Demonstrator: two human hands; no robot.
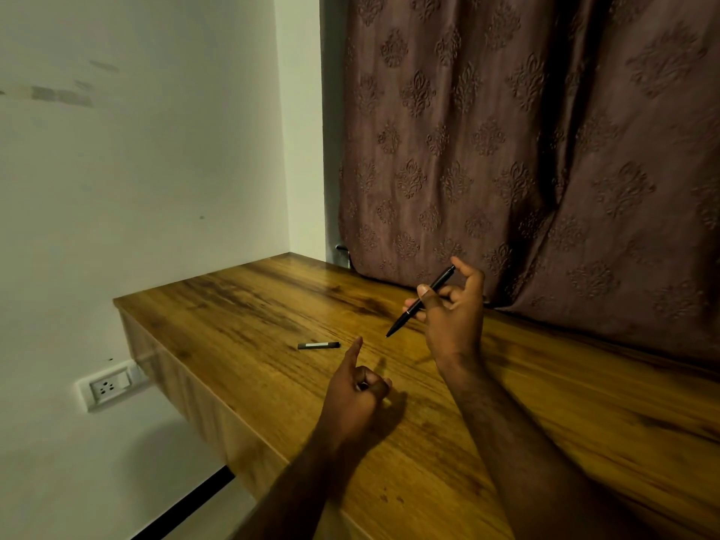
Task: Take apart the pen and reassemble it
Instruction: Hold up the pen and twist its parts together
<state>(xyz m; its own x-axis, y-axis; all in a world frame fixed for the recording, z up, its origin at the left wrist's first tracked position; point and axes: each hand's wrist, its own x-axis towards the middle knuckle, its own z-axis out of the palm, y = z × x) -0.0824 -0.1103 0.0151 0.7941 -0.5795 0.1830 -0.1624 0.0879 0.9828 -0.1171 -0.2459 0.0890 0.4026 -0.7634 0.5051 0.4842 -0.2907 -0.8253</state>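
Note:
My right hand (454, 309) holds a slim black pen (405, 317) above the wooden table (241, 305), pinched between thumb and fingers, its tip pointing down and left. A short black piece with a pale band (318, 345), which looks like the pen's cap, lies flat on the table left of the pen tip. My left hand (356, 391) hovers low over the table just below that piece, index finger stretched out toward it and the other fingers curled. Whether the curled fingers hold something small I cannot tell.
A white wall with a power socket (109, 387) stands to the left of the table's left edge. A brown patterned curtain (526, 150) hangs behind the table at the back and right. The floor drops away at the lower left.

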